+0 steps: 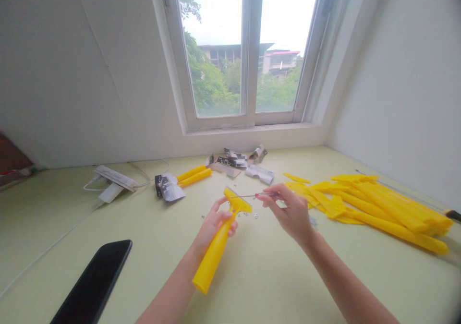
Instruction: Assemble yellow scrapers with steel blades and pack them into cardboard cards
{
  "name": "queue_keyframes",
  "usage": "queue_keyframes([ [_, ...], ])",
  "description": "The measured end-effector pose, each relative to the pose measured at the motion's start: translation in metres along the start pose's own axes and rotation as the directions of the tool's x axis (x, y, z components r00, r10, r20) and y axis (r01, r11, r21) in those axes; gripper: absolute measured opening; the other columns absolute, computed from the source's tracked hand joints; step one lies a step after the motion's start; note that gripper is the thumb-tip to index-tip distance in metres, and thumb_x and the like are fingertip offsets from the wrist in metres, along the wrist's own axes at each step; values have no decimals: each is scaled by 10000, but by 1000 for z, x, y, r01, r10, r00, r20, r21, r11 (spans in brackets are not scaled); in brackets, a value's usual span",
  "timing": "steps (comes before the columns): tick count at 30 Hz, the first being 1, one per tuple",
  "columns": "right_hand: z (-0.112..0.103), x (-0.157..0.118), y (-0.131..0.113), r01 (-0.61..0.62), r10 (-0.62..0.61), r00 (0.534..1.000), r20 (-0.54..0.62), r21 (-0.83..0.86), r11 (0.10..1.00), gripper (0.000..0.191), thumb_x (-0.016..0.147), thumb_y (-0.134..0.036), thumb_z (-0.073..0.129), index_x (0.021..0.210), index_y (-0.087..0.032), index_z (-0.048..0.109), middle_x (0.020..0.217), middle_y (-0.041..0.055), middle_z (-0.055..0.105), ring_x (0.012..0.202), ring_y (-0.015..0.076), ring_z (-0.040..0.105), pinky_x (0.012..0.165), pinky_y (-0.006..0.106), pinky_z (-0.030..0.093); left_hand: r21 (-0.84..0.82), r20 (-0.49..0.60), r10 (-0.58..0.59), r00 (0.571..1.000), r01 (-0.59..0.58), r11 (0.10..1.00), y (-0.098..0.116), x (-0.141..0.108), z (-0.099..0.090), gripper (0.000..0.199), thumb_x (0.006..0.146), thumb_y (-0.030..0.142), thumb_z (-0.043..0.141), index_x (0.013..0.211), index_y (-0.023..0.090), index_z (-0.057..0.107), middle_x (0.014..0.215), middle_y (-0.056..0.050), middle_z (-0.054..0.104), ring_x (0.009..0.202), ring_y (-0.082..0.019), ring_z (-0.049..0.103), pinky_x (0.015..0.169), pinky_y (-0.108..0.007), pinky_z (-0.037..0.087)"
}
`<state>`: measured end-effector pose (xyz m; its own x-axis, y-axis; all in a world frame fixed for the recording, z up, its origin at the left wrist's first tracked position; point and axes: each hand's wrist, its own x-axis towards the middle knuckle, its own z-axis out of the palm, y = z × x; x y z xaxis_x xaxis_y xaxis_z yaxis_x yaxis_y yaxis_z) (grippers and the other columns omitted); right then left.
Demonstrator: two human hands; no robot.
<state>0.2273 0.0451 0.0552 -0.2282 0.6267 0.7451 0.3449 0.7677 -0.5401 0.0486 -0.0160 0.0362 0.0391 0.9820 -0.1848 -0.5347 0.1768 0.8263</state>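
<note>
My left hand [216, 223] grips a yellow plastic scraper [214, 257] by its long handle, with the wide head [236, 203] tilted up and away from me. My right hand [292, 213] pinches a thin screwdriver [245, 196] with a red collar, and its metal shaft points left. The shaft's tip is just above the scraper head, and I cannot tell if they touch. Several tiny metal screws or nuts [256, 215] lie on the pale green table [259, 276] below the hands.
A heap of yellow scraper parts [382, 209] lies on the right. Two yellow handles [192, 176] and torn printed packaging [230, 164] lie behind the hands. A black phone [92, 283] sits at the front left, with a white charger and cable [115, 180] behind.
</note>
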Motion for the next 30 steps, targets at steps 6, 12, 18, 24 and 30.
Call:
queue_keyframes([
  [6,1,1,2,28,-27,999,20,-30,999,98,785,-295,547,777,-199,538,633,9,635,565,125,609,475,202,488,-5,-23,-9,1000,9,1000,0,0,0,548,648,162,530,1159,229,344,835,-30,530,475,-45,471,432,-158,297],
  [12,0,4,-1,15,-15,997,79,-1,1000,60,805,-255,518,790,-198,519,674,3,632,586,114,606,519,209,490,-1,-8,5,1000,-5,1000,-1,2,-1,549,666,153,509,1175,227,318,793,-16,523,468,-45,463,429,-156,292],
  [18,-3,5,-4,-14,2,993,120,94,996,77,795,-236,532,857,-192,547,774,29,666,678,138,637,614,248,523,7,-16,11,1000,-10,1000,0,1,-1,540,671,159,512,1172,220,320,788,-19,531,478,-47,469,433,-152,299],
  [24,-3,5,-2,-34,27,995,98,73,997,97,771,-283,564,810,-195,574,728,32,679,653,152,640,514,224,514,-6,-25,0,1000,0,1000,1,1,-2,565,655,157,531,1177,233,328,778,-5,518,471,-49,471,425,-156,298],
  [30,-3,6,-2,-3,2,997,83,19,1000,123,763,-315,572,774,-193,587,697,29,681,617,147,626,530,237,505,-6,-33,-1,999,0,1000,0,1,-1,577,651,164,549,1182,242,338,796,-9,527,475,-48,472,425,-159,304],
])
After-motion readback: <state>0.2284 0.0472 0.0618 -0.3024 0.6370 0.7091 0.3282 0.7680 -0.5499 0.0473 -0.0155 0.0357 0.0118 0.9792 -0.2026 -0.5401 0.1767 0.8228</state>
